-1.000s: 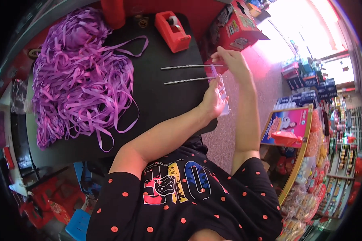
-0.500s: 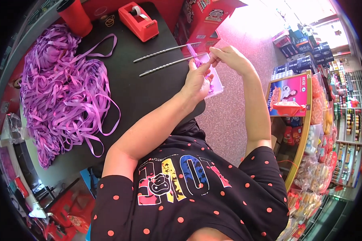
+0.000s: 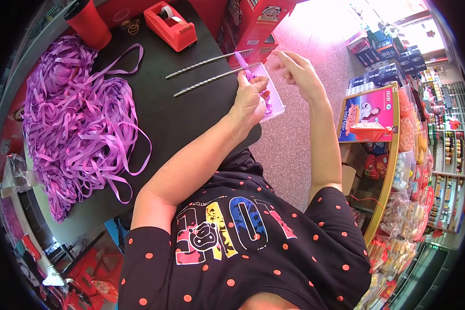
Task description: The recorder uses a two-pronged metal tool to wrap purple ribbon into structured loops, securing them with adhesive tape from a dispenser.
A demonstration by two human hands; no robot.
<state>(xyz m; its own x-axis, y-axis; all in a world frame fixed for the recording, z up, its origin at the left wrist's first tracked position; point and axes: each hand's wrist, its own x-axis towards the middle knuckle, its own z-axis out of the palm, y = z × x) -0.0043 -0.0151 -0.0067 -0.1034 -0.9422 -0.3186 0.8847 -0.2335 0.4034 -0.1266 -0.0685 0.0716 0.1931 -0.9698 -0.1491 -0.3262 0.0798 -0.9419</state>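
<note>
My left hand [image 3: 249, 98] pinches a purple ribbon [image 3: 241, 59] that is wrapped across two spiral metal rods, the upper rod [image 3: 204, 64] and the lower rod [image 3: 206, 82]. Both rods stick out over the table's right edge. Just right of it, my right hand [image 3: 300, 76] is raised with loosely bent fingers apart, slightly blurred, and nothing shows in them. Below the fingers of my left hand a pale lilac tray [image 3: 277, 107] holds small purple ribbon pieces [image 3: 268, 107], partly hidden by that hand.
A large heap of purple ribbon [image 3: 82, 134] covers the left of the dark table [image 3: 165, 119]. A red tape dispenser [image 3: 171, 26], a red cylinder [image 3: 89, 23] and rubber bands [image 3: 133, 27] lie at its back. Red cartons [image 3: 253, 23] stand beyond; a goods shelf [image 3: 382, 196] is at right.
My right hand has drawn away from my left hand, and its fingers have loosened from a pinch. My left hand stays on the ribbon by the rods. The whole view has shifted slightly.
</note>
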